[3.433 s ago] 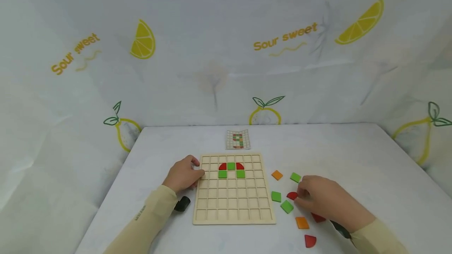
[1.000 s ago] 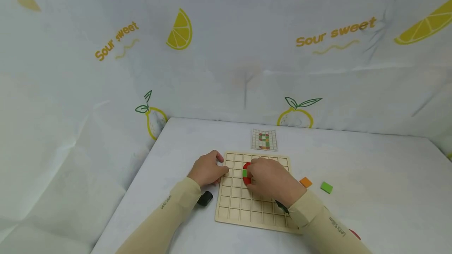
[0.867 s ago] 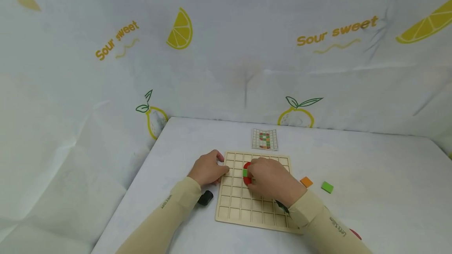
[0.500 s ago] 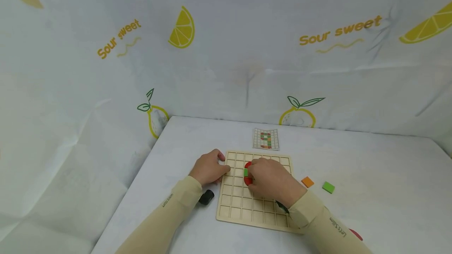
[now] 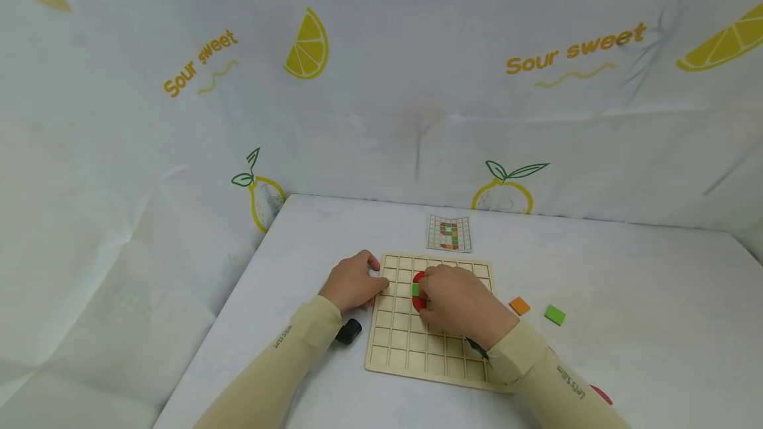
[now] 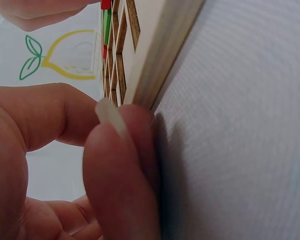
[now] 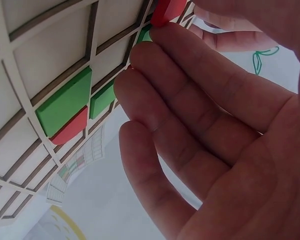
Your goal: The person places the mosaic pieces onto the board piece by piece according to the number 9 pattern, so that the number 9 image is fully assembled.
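In the head view a pale wooden grid board (image 5: pixel 396 339) lies on the table. My left hand (image 5: pixel 352 281) holds its left edge; in the left wrist view a fingertip (image 6: pixel 137 120) meets the board's side. The right hand (image 5: pixel 459 300) is over the upper middle of the grid, with thumb and index finger at a red rounded tile (image 7: pixel 169 11), pinching it at a cell. Above that tile sit a green square tile (image 5: pixel 415 290) and another red rounded tile (image 5: pixel 419 277). The right wrist view shows more green tiles (image 7: pixel 65 102) in cells, which my hand hides from above.
Behind the board lies a pattern card (image 5: pixel 450 233) with a coloured grid design. To the right are an orange tile (image 5: pixel 520 306) and a green tile (image 5: pixel 555 314). A red tile (image 5: pixel 602 394) shows beside the right sleeve. A black object (image 5: pixel 348 332) is by the left wrist.
Since the oldest frame, my right hand has moved left from the loose tiles onto the board, with a red rounded tile. The head view has turned left. Over the last second the hands stay put.
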The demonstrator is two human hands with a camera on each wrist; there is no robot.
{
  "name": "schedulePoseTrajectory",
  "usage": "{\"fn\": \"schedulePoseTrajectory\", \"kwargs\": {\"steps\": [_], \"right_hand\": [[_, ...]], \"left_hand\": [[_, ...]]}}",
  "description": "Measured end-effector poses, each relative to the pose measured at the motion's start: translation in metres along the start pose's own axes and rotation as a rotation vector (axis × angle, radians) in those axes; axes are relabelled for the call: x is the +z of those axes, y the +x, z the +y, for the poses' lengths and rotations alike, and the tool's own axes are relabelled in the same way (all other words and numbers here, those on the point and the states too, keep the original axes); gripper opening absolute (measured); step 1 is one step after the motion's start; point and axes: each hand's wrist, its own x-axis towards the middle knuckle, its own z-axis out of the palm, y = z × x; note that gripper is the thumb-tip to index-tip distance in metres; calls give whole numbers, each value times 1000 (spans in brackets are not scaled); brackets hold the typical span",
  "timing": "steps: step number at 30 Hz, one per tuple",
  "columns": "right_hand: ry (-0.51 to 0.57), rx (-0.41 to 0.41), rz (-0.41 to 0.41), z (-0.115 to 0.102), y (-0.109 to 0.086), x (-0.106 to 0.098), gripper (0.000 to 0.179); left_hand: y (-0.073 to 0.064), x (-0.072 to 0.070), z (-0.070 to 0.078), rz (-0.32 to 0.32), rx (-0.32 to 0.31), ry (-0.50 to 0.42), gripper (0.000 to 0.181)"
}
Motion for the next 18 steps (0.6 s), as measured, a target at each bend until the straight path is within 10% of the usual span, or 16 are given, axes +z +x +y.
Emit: {"fn": "schedulePoseTrajectory", "kwargs": {"steps": [18], "right_hand": [[7, 1, 9, 1, -1, -1, 25]], "left_hand": [[1, 0, -1, 0, 2, 7, 30]]}}
